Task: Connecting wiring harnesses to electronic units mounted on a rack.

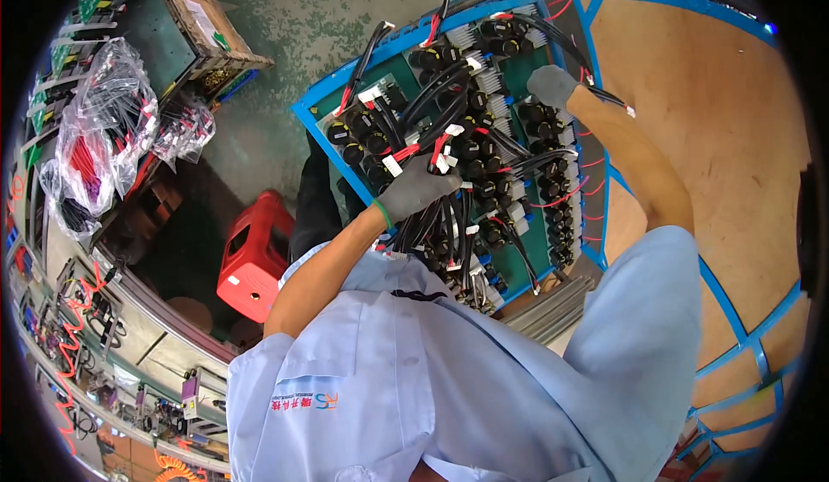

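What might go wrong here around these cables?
The left hand sits among crowded black cables, so pulling one might snag others. Some cable ends reach past the blue frame and could catch. The right hand is close to round black parts and might knock them.

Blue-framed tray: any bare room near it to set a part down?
Widest: plywood panel, right of the tray, edged by blue bars. Bare floor also shows between the tray and the wooden crate. Crowded: the tray itself, packed with black capacitors and cables, the left hand among them.
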A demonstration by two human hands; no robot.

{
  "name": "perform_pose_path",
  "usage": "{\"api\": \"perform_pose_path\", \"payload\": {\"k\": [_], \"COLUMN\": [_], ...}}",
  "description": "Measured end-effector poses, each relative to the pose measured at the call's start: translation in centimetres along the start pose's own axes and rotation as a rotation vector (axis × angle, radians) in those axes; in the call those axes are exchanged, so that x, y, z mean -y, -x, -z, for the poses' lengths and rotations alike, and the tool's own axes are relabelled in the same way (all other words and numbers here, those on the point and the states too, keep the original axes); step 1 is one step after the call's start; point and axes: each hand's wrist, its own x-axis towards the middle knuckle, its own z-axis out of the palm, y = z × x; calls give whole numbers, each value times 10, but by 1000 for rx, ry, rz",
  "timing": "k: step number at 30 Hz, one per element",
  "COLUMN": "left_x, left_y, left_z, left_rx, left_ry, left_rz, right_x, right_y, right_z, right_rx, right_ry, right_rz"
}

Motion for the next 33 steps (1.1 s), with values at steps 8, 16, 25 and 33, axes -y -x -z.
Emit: {"api": "perform_pose_path", "payload": {"k": [8, 16, 25, 33], "left_x": [7, -1, -25, 2], "left_y": [-1, 3, 18, 4], "left_z": [0, -2, -7, -3], "left_rx": [56, 0, 39, -7], "left_ry": [-22, -38, 12, -21], "left_rz": [-142, -22, -53, -85], "right_x": [1, 89, 240, 66], "right_y": [7, 67, 91, 44], "right_z": [12, 83, 75, 30], "right_rx": [-159, -908, -651, -809], "right_ry": [-65, -575, -1428, -133], "right_rz": [-375, -649, -385, -546]}}
